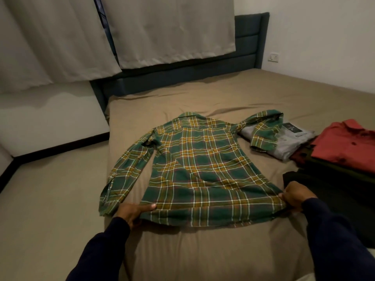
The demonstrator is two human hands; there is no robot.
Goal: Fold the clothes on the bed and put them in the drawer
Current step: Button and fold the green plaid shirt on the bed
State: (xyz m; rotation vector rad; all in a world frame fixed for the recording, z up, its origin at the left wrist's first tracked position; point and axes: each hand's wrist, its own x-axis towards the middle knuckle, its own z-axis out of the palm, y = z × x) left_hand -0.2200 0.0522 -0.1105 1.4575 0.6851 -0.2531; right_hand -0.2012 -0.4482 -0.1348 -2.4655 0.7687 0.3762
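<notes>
A green and yellow plaid shirt (203,169) lies back-up and spread flat on the brown bed (203,250), collar toward the headboard. Its left sleeve runs down along the bed's left edge. Its right sleeve is draped over a folded grey garment (292,147). My left hand (134,212) pinches the shirt's hem at the near left corner, thumb on top. My right hand (294,196) grips the hem at the near right corner. Both of my arms are in dark blue sleeves.
Folded clothes sit at the bed's right side: a red shirt (345,142) on a dark stack (332,171), and a black garment (324,197) near my right hand. A dark headboard (251,47) and grey curtains (60,37) stand behind. Floor (50,199) lies to the left.
</notes>
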